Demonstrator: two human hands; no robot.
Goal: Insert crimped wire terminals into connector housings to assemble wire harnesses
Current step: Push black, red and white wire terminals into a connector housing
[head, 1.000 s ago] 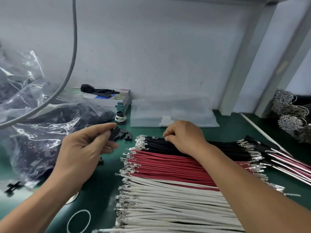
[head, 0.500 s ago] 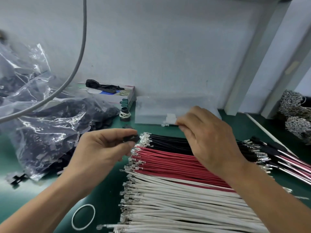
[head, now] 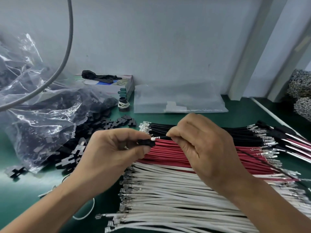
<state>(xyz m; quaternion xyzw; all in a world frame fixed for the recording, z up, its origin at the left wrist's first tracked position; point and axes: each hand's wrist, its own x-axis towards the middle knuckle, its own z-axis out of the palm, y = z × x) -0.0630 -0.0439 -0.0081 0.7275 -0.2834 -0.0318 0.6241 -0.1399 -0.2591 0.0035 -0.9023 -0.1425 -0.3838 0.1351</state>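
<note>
At frame centre, the left hand (head: 116, 148) pinched a black housing (head: 146, 143) while the right hand (head: 200, 145) pinched a black wire (head: 164, 138), its terminal (head: 155, 138) at the opening, seemingly not seated; stacks of loose wires (head: 185, 195) remained.

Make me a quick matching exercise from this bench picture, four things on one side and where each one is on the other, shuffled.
Things:
1. black connector housing
2. black wire
3. white wires
4. clear bag of black housings

Places:
A. nearest the camera, in front of the red wires
B. pinched in the left hand
C. on the bench's left side
D. pinched in the right hand, terminal pointing at the housing

Pairs: 1-B, 2-D, 3-A, 4-C
</note>
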